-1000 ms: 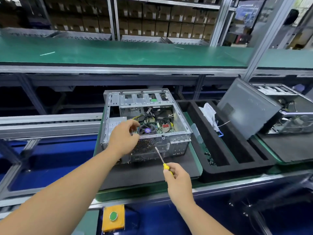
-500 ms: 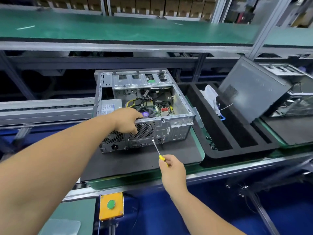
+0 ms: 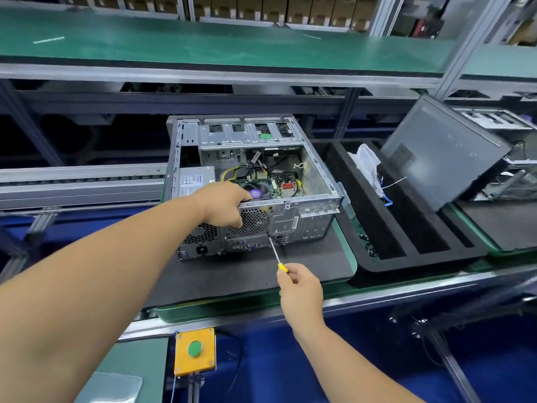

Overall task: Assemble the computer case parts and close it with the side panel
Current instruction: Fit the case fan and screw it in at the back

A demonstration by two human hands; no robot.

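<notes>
Screwdriver (image 3: 275,252) tip's now up at the rear panel; right hand (image 3: 300,289) grips its handle, left hand (image 3: 225,205) clamps computer case (image 3: 315,199) rim w/ curled fingers — prob. steadying it for a screw.

Open desktop computer case (image 3: 255,184) lying on its side on a dark mat (image 3: 232,274), interior with motherboard and cables facing up; left hand (image 3: 225,206) grips the case's near top edge above the rear fan grille (image 3: 250,222). Right hand (image 3: 300,289), in front of the case, holds a yellow-handled screwdriver (image 3: 276,254), tip at the rear panel beside the grille. Right of the case: black foam tray (image 3: 406,251), then a grey side panel (image 3: 441,152) leaning tilted.
</notes>
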